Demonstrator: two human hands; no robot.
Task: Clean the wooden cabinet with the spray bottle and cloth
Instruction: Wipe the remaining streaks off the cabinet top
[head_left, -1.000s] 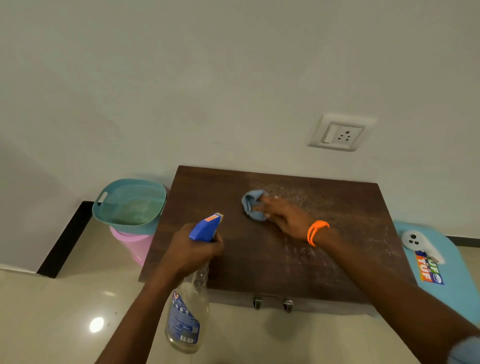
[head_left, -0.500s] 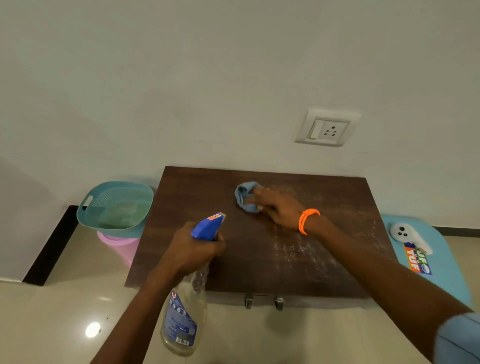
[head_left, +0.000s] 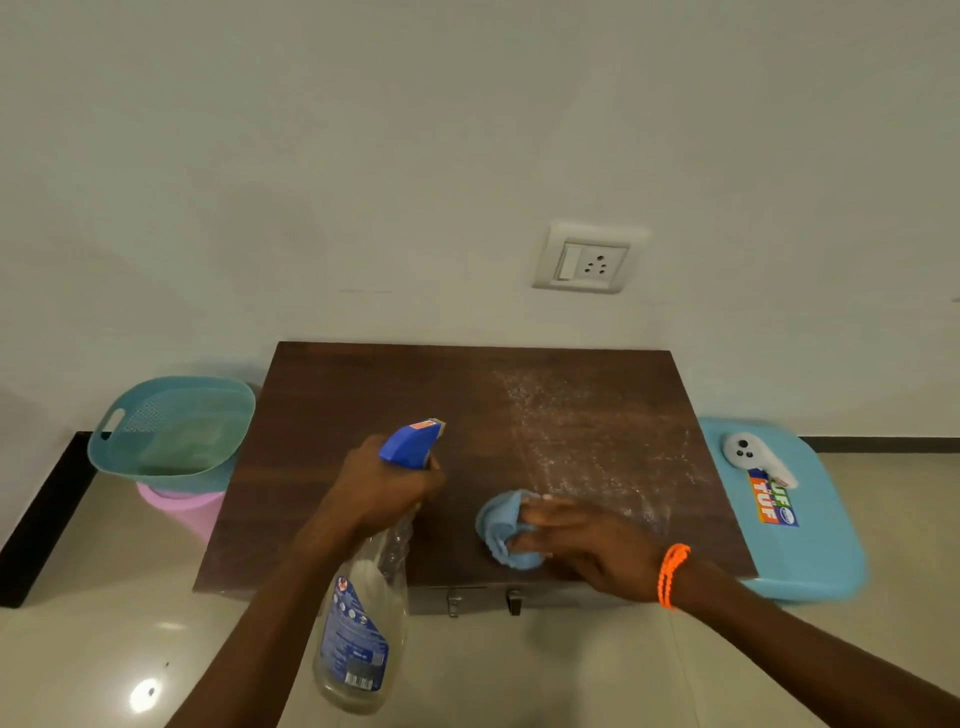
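The dark wooden cabinet (head_left: 363, 415) stands against the wall, its top speckled with spray droplets on the right half. My left hand (head_left: 379, 483) grips a clear spray bottle (head_left: 358, 639) with a blue trigger head, held above the cabinet's front edge, nozzle pointing away from me. My right hand (head_left: 587, 545), an orange band on its wrist, presses a bunched blue cloth (head_left: 501, 530) onto the top near the front, just left of the wet patch.
A teal basket (head_left: 171, 426) sits on a pink bucket (head_left: 182, 506) left of the cabinet. A blue plastic stool (head_left: 810, 551) with a white controller (head_left: 748, 454) stands to the right. A wall socket (head_left: 587, 260) is above. Two metal handles (head_left: 483, 603) show on the cabinet's front.
My right hand has dragged the cloth from the back middle of the top toward the front edge. The left hand and the bottle have kept their pose while the view shifted.
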